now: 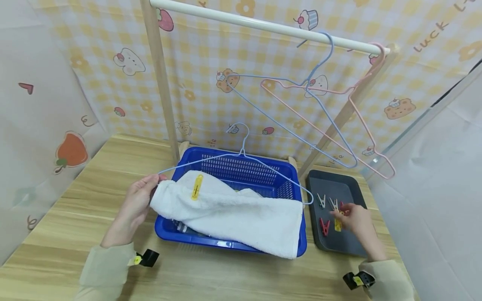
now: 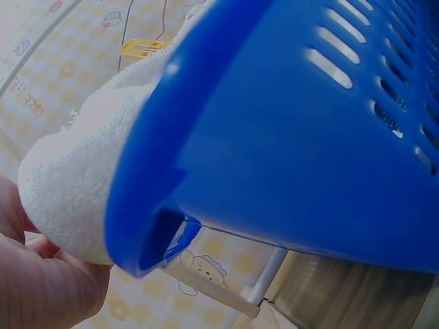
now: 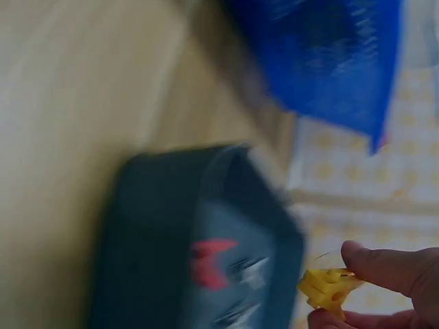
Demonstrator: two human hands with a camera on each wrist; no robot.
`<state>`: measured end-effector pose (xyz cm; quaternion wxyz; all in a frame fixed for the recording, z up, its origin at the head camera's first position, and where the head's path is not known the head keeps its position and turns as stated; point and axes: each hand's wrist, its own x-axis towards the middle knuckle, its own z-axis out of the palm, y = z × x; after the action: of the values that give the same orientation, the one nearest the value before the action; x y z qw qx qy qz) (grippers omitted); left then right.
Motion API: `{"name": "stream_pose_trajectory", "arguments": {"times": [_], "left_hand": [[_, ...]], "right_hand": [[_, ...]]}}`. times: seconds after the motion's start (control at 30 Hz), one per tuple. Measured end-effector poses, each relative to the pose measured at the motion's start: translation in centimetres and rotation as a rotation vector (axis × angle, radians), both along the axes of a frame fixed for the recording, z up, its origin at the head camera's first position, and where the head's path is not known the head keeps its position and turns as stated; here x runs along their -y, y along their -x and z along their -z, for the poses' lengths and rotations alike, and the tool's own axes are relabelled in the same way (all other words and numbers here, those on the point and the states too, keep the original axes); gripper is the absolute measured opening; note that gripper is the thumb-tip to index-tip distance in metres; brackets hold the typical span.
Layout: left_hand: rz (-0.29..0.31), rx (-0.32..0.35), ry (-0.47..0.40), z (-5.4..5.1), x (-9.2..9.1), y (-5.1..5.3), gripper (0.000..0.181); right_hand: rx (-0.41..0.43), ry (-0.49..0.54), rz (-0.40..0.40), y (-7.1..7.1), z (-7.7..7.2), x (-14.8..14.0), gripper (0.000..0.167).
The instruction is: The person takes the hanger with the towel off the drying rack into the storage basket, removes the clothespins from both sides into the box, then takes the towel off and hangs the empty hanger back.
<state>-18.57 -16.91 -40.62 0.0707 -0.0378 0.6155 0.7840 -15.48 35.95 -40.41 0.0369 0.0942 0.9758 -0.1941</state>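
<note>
A white towel (image 1: 241, 213) lies over the blue basket (image 1: 211, 240), and a yellow clothespin (image 1: 197, 187) is clipped to it toward the left. My left hand (image 1: 138, 198) pinches the towel's left end, by the left tip of a blue hanger (image 1: 222, 155) that spans above the towel. Over the dark tray (image 1: 320, 242), my right hand (image 1: 355, 221) pinches a yellow clothespin (image 3: 329, 288) between thumb and fingers. In the left wrist view, the towel's rounded end hangs beside the basket rim.
Red (image 1: 324, 227) and white clothespins (image 1: 321, 201) lie in the tray on the right. Behind the basket stands a rack with a white rail (image 1: 244, 19), from which another blue hanger (image 1: 271, 119) and a pink hanger (image 1: 370, 133) hang.
</note>
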Motion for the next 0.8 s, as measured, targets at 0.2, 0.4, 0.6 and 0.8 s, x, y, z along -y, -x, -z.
{"name": "stream_pose_trajectory", "arguments": {"times": [0.2,0.4,0.6,0.8], "left_hand": [[0.003,-0.003,-0.002,0.0,0.0,0.1,0.031],[0.000,0.011,-0.011,0.1,0.0,0.0,0.032],[0.002,0.014,-0.005,0.0,0.0,0.2,0.034],[-0.004,0.005,-0.011,0.0,0.0,0.2,0.034]], "right_hand": [[0.057,-0.071,0.059,-0.2,3.1,-1.9,0.032],[0.153,-0.075,0.097,-0.2,4.6,-2.4,0.036],[0.202,-0.100,0.094,0.1,5.4,-2.7,0.038],[0.190,-0.109,0.057,0.0,5.9,-3.1,0.034]]}}
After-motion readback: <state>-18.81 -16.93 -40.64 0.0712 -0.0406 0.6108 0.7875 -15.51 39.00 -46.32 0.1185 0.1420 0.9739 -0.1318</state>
